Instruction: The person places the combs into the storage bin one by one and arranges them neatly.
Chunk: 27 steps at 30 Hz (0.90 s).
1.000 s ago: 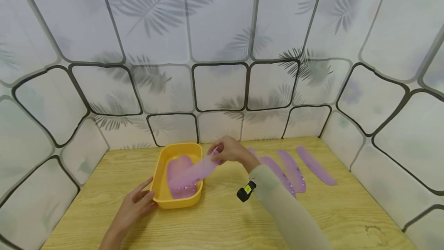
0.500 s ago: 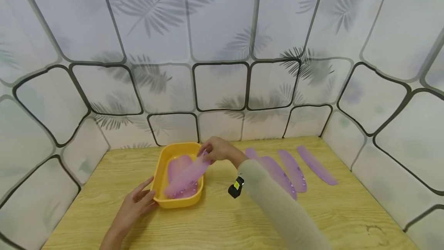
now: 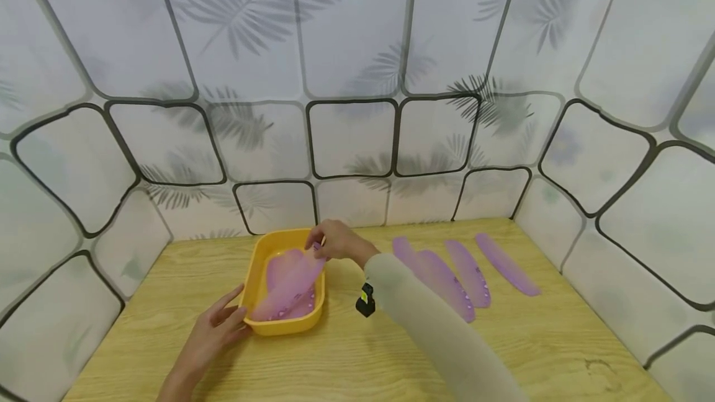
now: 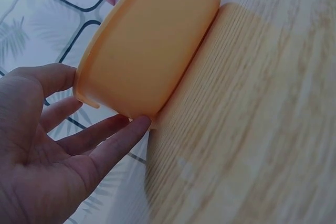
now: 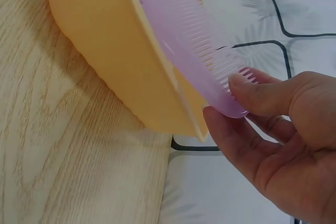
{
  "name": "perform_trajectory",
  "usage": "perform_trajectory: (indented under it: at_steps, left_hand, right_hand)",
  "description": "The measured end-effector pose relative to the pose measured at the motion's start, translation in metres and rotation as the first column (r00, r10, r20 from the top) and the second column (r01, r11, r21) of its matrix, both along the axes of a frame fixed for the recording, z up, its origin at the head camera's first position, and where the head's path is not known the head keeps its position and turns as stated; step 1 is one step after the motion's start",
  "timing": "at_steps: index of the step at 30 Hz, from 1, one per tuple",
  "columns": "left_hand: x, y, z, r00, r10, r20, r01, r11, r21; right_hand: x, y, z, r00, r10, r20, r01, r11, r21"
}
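A translucent purple comb [image 5: 181,40] slants down into a yellow plastic tub [image 3: 282,327]. My right hand [image 3: 341,244] pinches its upper end between thumb and fingers at the tub's right rim. Its fine teeth show in the right wrist view. Beneath it in the tub lies more purple plastic [image 3: 279,265], partly covered by the comb. My left hand [image 3: 215,330] rests at the tub's near left corner. Its fingers are extended and spread, with fingertips touching the rim and outer wall [image 4: 147,51].
Several more purple combs lie on the wooden table [image 3: 346,352] to the right, among them a slim comb [image 3: 508,265] farthest right and a wider comb [image 3: 447,284] partly behind my right sleeve [image 3: 424,321]. Patterned cloth walls [image 3: 357,141] stand behind and at both sides.
My right hand has moved left with the comb, whose lower end has come to the tub's near left side. The left hand stays at the tub's corner.
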State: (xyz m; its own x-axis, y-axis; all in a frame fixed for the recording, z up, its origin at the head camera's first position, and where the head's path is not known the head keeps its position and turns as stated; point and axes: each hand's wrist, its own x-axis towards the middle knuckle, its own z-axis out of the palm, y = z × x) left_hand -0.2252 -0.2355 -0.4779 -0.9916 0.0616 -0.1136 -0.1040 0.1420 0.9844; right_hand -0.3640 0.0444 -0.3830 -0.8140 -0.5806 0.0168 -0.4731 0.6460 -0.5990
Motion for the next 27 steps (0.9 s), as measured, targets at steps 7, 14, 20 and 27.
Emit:
perform_trajectory:
  at_steps: [7, 14, 20, 27]
  left_hand:
    - [-0.002, 0.0, -0.002, 1.0, -0.004, -0.023, 0.004, 1.0, -0.006]
    - [0.0, 0.0, -0.002, 1.0, 0.009, -0.021, -0.009, 1.0, -0.005]
    - [0.001, 0.0, -0.001, 1.0, 0.009, -0.009, -0.009, 1.0, -0.014]
    - [0.0, -0.001, 0.0, 1.0, -0.005, -0.017, 0.005, 1.0, -0.013]
  right_hand:
    - [-0.008, -0.001, -0.007, 0.997, 0.046, -0.069, -0.044, 0.999, 0.031]
    - [-0.01, -0.009, -0.015, 0.981, 0.083, -0.174, -0.068, 0.994, 0.09]
    - [-0.013, -0.019, -0.024, 0.971, 0.047, -0.233, -0.021, 0.994, 0.11]
    - [-0.011, -0.025, -0.03, 0.974, 0.0, -0.226, 0.029, 0.992, 0.125]
